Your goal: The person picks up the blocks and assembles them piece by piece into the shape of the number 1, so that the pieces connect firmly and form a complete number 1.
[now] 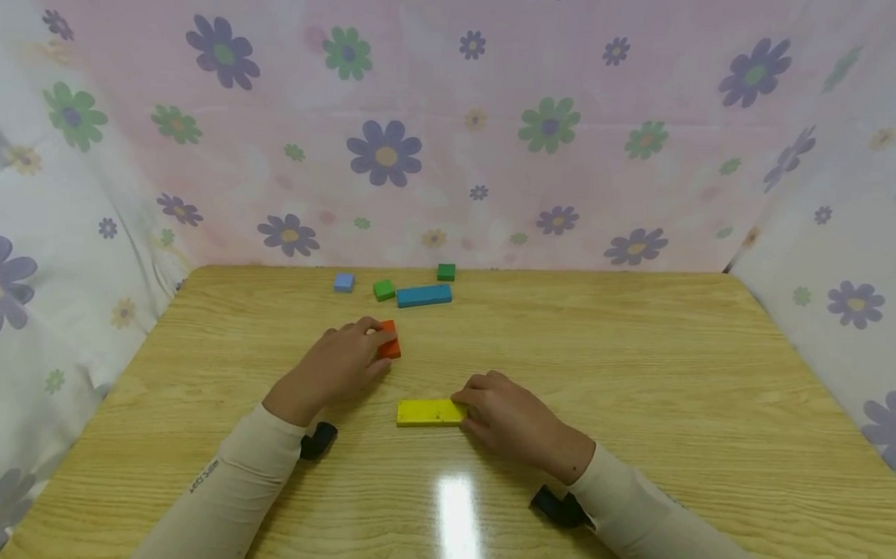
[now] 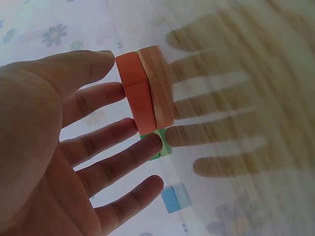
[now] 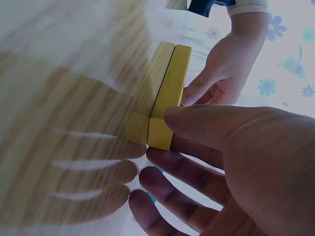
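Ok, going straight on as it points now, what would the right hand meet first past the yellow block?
Past the yellow block in its grip, the right hand would probably meet the left hand, though depth is unclear.

Booth perhaps, floral drapes, wood-grain table

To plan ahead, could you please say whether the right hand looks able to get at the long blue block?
Probably yes: bare tabletop separates the right hand from the long blue block, though this hand grips the yellow block.
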{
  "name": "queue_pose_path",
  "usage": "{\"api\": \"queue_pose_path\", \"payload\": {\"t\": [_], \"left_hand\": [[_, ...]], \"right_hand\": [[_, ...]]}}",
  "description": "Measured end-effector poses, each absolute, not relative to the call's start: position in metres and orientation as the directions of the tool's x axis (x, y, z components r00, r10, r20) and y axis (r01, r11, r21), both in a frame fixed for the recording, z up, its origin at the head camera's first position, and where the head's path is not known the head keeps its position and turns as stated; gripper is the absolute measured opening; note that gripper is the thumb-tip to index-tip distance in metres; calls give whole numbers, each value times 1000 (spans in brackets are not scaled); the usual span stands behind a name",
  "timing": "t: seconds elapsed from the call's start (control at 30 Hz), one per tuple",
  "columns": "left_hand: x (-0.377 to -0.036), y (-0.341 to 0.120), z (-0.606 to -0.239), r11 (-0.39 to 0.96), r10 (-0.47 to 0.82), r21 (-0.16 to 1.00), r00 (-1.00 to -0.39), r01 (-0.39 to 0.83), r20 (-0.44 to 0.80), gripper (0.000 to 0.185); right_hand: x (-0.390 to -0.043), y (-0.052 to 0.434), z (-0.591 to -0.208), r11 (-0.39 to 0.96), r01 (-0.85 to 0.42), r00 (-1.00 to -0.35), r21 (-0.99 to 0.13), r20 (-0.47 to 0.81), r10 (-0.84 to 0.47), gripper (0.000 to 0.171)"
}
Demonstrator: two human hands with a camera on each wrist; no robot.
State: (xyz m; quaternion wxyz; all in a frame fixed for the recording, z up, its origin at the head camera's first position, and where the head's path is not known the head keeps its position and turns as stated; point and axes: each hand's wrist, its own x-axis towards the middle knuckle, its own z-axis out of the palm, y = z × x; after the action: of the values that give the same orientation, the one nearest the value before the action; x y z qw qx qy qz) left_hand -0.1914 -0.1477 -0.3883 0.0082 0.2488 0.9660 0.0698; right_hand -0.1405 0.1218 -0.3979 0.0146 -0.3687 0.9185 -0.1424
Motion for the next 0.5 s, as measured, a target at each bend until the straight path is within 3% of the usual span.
{"api": "queue_pose_path", "payload": {"t": [0.5], "left_hand": [[-193,-150,-392,861,486,153,-873,485,33,45]], "right_hand": [[-142,122,-401,672,-683,-718,-287,96,-689,29]]}}
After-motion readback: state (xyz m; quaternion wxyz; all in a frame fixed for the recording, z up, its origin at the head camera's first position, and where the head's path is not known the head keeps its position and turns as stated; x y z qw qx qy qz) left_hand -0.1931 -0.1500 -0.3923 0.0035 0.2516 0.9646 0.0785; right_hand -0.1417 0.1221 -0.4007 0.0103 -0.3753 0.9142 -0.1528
